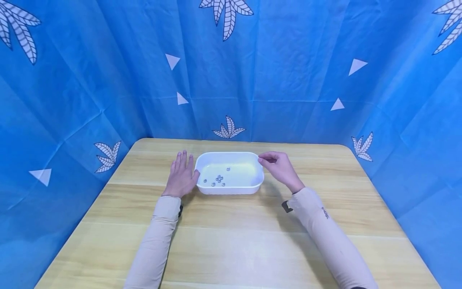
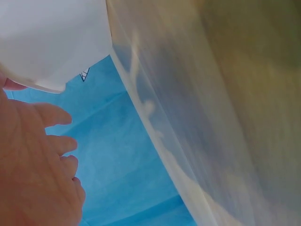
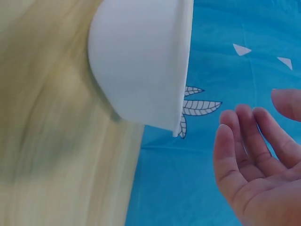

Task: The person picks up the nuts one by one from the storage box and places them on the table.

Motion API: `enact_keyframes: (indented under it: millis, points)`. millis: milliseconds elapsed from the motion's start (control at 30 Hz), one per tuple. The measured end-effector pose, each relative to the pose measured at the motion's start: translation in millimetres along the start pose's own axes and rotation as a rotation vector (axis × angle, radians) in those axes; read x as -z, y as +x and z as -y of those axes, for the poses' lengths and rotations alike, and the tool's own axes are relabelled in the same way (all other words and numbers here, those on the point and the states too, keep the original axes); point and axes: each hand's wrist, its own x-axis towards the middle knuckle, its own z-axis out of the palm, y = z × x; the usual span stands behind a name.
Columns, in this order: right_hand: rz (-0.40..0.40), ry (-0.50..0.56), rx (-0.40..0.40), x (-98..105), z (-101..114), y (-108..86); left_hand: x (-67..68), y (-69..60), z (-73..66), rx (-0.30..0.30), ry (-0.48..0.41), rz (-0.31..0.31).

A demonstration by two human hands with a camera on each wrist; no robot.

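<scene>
Logging the white tub (image 1: 231, 190) first: it stands flat on the table (image 1: 223, 241), toward the far edge, long side toward us. Inside we count about eight small shiny balls (image 1: 219, 181), most of them bunched in the left half, a few loose around the cluster; exact number hard to confirm at this size.

Left hand (image 1: 181, 179) is at the tub's left end, fingers straight and slightly apart, thumb out against the rim; it grips nothing that we can see. Right hand (image 1: 281, 168) hovers by the right end, at rim height or just above. Its fingers are softly bent and side by side, and the right wrist view shows the thumb apart from them, nothing between, and a gap to the tub wall.

Progress, as we judge it: balls in the tub, done; tub upright and on the table, no lift showing. Work looks unfinished, since both hands are at the tub, neither holding it firmly. What is left we can't tell from these views; the balls lie loose, in no clear order.

Farther out, pale sleeves (image 1: 151, 241) cover both forearms, and a blue curtain (image 1: 296, 60) with leaf and triangle prints hangs behind.
</scene>
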Motion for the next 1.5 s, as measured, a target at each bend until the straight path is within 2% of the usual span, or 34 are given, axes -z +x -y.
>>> enact_keyframes:
  millis: [167, 433, 600, 967, 1200, 1500]
  points:
    - [0.013, -0.028, 0.033, -2, 11, 7.5, -0.1, 0.0, -0.3, -0.003, 0.007, -0.002]
    - [0.075, -0.042, 0.075, -6, 31, 20.6, 1.7, -0.9, -1.1, -0.010, -0.003, -0.011]
    - [0.101, -0.078, 0.103, -15, 43, 28.6, 1.0, -0.5, -0.9, -0.014, -0.003, -0.011]
    - [0.212, -0.142, 0.143, -55, 60, 40.7, 0.2, -0.5, 0.0, -0.011, -0.009, -0.007]
    - [0.277, -0.152, 0.083, -87, 63, 42.9, -0.6, -0.6, 1.5, -0.005, -0.028, -0.004]
    - [0.375, -0.200, 0.081, -125, 56, 42.8, -0.5, -0.1, 1.4, -0.009, -0.023, 0.002]
